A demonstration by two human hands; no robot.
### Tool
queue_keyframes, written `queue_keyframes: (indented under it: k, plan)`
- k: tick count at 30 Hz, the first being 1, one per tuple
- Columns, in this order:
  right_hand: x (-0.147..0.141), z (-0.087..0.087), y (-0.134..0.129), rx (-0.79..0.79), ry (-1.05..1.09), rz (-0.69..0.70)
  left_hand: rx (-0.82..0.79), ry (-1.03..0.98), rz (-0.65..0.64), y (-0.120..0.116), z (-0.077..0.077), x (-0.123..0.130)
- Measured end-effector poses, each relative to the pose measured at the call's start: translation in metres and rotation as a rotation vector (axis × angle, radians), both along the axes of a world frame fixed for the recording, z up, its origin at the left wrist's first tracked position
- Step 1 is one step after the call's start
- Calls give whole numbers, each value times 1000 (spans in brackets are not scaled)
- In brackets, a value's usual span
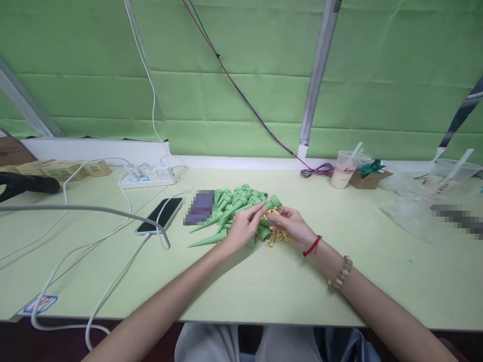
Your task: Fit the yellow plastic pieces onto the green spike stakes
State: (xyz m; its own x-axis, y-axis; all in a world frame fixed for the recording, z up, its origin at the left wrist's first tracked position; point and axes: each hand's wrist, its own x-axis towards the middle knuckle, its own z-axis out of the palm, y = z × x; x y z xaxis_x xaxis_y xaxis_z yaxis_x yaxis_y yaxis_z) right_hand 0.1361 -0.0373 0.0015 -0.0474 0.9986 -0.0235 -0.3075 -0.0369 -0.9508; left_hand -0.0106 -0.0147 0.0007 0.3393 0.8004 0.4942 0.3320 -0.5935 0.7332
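A pile of green plastic spikes (234,201), each with a wide capped end and a long pointed tip, lies on the table in front of me. My left hand (244,229) is closed around one green spike (273,202), its wide end pointing up and right. Close beside it, my right hand (292,224) has its fingers pinched together near that spike's wide end. Whatever sits between those fingertips is too small and covered to make out. Small yellow plastic pieces (278,237) lie under and around my right hand.
Left of the pile are a phone (160,216) on a white charging cable and a power strip (151,177). Loose cables cross the table's left side. At the back right stand a drink cup (342,171), a small cardboard box (368,180) and a clear plastic bag (405,206).
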Motion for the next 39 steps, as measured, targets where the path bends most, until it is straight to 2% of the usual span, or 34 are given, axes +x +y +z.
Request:
queue_keyframes:
  k: [3, 5, 9, 13, 15, 17, 21, 26, 28, 32, 34, 36, 39]
  plan:
    - [-2, -3, 0, 120, -110, -143, -9, -15, 14, 0, -2, 2]
    - [-1, -3, 0, 117, -112, -113, -9, -40, -4, -1, -1, 3]
    - [4, 1, 0, -3, -27, 200, -41, -115, -47, -1, 1, 2]
    - [8, 3, 0, -104, 231, 505, -97, -189, -110, 2, -1, 2]
    - [9, 3, 0, -107, 333, 571, -110, -212, -136, 2, -1, 1]
    - [9, 2, 0, -89, 367, 577, -92, -212, -133, 0, 1, 1]
    - [7, 2, -3, -26, 298, 498, 11, -144, -84, -3, 5, -1]
    - [6, 9, -6, 96, -16, 289, 59, -64, 24, -1, 6, -3]
    - [6, 10, -6, 176, -177, 165, 77, -28, 70, 0, 4, -3]
    - [6, 3, -4, 469, -505, -212, 140, 119, 121, -1, 0, -3]
    - [5, -1, -4, 568, -593, -331, 164, 181, 131, -2, -1, -3]
    - [4, -1, -4, 506, -559, -289, 159, 176, 142, -1, -2, -3]
    - [2, 3, -5, 263, -346, -58, 122, 106, 141, 1, -2, -4]
